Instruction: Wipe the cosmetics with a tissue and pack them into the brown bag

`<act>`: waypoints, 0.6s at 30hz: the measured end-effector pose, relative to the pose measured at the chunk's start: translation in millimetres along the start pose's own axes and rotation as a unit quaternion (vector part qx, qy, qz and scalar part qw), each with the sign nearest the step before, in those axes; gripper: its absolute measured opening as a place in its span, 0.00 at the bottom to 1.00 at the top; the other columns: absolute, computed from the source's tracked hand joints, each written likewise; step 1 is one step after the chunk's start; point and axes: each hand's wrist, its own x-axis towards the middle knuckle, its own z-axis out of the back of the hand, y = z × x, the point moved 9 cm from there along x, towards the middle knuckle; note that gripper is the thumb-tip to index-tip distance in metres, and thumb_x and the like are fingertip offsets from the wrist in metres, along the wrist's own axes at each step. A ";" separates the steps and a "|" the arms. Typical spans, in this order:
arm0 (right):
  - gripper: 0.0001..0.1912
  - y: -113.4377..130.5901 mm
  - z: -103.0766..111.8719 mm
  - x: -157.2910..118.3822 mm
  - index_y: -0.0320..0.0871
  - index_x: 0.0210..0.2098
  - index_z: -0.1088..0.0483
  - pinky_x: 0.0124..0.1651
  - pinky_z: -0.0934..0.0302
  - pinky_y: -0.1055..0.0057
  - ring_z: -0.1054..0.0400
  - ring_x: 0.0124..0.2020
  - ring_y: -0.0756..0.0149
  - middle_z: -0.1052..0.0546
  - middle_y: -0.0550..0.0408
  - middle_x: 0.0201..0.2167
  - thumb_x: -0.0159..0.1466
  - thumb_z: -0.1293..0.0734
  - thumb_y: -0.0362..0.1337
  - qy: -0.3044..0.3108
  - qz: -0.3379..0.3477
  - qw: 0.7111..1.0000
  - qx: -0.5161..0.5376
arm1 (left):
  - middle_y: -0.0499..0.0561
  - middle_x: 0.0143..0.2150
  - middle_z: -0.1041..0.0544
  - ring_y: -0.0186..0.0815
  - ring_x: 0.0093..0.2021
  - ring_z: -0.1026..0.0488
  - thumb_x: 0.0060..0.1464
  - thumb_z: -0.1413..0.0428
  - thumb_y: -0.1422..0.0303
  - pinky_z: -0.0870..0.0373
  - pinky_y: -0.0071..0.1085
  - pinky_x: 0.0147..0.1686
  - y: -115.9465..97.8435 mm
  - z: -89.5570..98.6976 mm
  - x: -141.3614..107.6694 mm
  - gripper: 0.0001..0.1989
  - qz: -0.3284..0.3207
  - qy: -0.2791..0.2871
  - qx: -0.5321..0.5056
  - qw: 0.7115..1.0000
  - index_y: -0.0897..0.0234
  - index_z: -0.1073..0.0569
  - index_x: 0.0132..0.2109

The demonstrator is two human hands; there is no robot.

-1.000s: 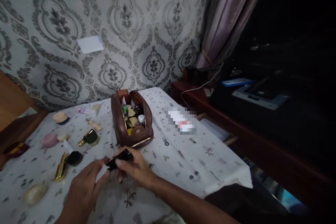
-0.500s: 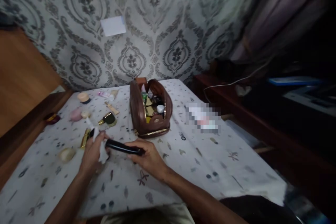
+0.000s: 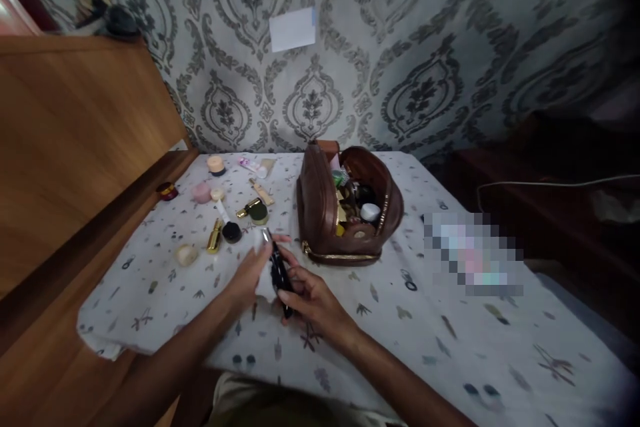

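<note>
A slim, glossy black tube with a silvery end [image 3: 279,267] slants between my hands over the front of the table. My right hand [image 3: 317,297] pinches its lower part with thumb and fingers. My left hand [image 3: 250,273] holds a white tissue [image 3: 264,288] against the tube's side; some of its fingers are hidden behind it. Just beyond my left hand lie a round black pot [image 3: 231,233] and a gold tube [image 3: 214,237]. To the right stands an unzipped brown cosmetic bag [image 3: 315,207], with a white-lidded jar [image 3: 370,212] and other small items inside.
Several cosmetics are spread over the left of the table, among them a cream round jar [image 3: 187,254], a pink pot [image 3: 202,193] and a dark red jar [image 3: 167,191]. A blurred-out object [image 3: 473,253] lies right of the bag. Wooden furniture [image 3: 85,120] borders the left side.
My view has swung left, so the table appears further right. The black tube has turned from nearly level to steeply slanted, and my hands are closer together around it.
</note>
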 end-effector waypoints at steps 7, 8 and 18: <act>0.28 1.0 3.7 2.5 0.44 0.47 0.33 0.35 0.35 0.69 0.32 0.36 0.65 0.27 0.53 0.40 0.52 0.25 0.50 -0.007 0.064 0.997 -0.043 | 0.47 0.27 0.25 0.32 0.24 0.30 0.45 0.36 0.48 0.33 0.27 0.24 1.7 2.5 -0.6 0.24 0.003 -0.046 -0.019 0.999 0.64 0.30 0.36; 0.30 1.1 6.1 2.4 0.45 0.47 0.34 0.36 0.35 0.69 0.32 0.36 0.65 0.27 0.53 0.40 0.51 0.24 0.48 -0.022 0.074 0.995 -0.063 | 0.47 0.26 0.26 0.31 0.24 0.31 0.45 0.37 0.48 0.33 0.26 0.25 -0.9 7.5 0.4 0.24 -0.010 -0.067 -0.023 0.997 0.64 0.30 0.35; 0.18 9.4 3.2 -6.7 0.44 0.42 0.33 0.34 0.36 0.69 0.30 0.34 0.63 0.26 0.52 0.35 0.61 0.32 0.50 -0.058 0.087 0.980 -0.169 | 0.47 0.24 0.29 0.29 0.22 0.36 0.42 0.37 0.45 0.41 0.25 0.21 0.6 18.7 4.6 0.26 -0.040 -0.101 0.007 0.994 0.65 0.30 0.30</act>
